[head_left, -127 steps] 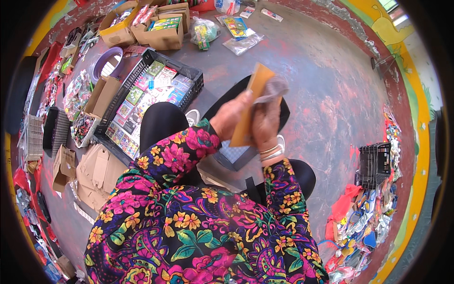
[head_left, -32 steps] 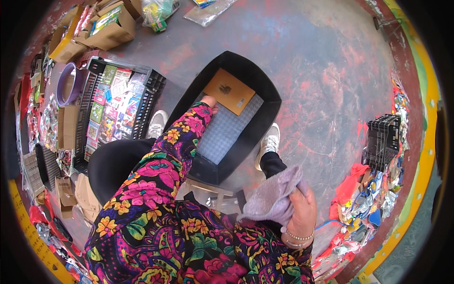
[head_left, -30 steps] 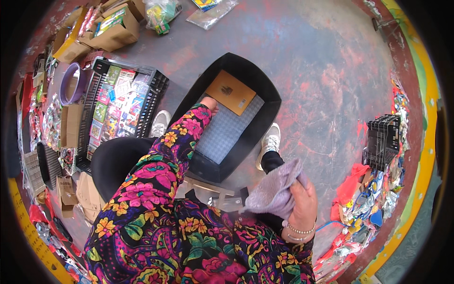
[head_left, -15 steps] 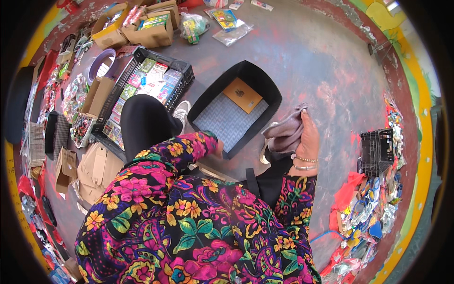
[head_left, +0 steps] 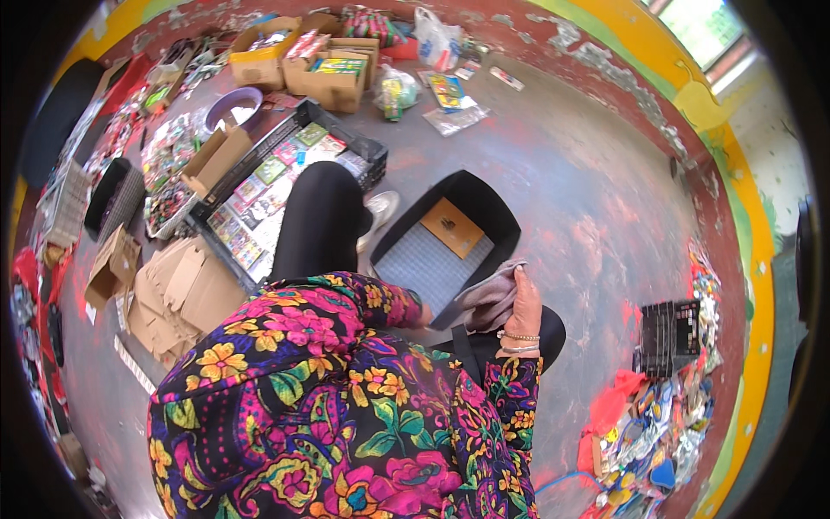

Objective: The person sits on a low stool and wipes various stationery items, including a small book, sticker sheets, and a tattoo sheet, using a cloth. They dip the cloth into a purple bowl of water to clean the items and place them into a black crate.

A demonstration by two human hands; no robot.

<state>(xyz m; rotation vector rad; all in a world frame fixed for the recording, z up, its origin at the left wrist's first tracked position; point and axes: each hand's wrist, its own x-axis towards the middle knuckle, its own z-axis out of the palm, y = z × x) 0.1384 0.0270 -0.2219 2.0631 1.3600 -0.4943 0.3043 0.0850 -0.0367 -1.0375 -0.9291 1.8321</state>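
A dark, deep-sided bin [head_left: 497, 238] with a blue-grey patterned bottom sits on the floor before me. Inside it, toward the far end, lies an orange-brown card or envelope [head_left: 452, 228]. My right hand [head_left: 524, 311], with bracelets at the wrist, pinches a greyish-mauve cloth [head_left: 491, 298], which hangs down beside the bin's near right edge. Close to the near left edge of the bin is my left hand [head_left: 424, 314]. Its fingers are mostly hidden past the flowered sleeve, so what it grips does not show.
A black crate [head_left: 376, 156] of small colourful packets stands left of my knee. Flattened cardboard [head_left: 186, 294] lies at left, cardboard boxes [head_left: 333, 82] stand farther back. At right, a black crate [head_left: 670, 337] adjoins a heap of mixed items [head_left: 648, 441].
The view has shifted, showing more of the far wall. My right hand has brought the cloth in against the bin's near right edge. My left hand stays by the near left side.
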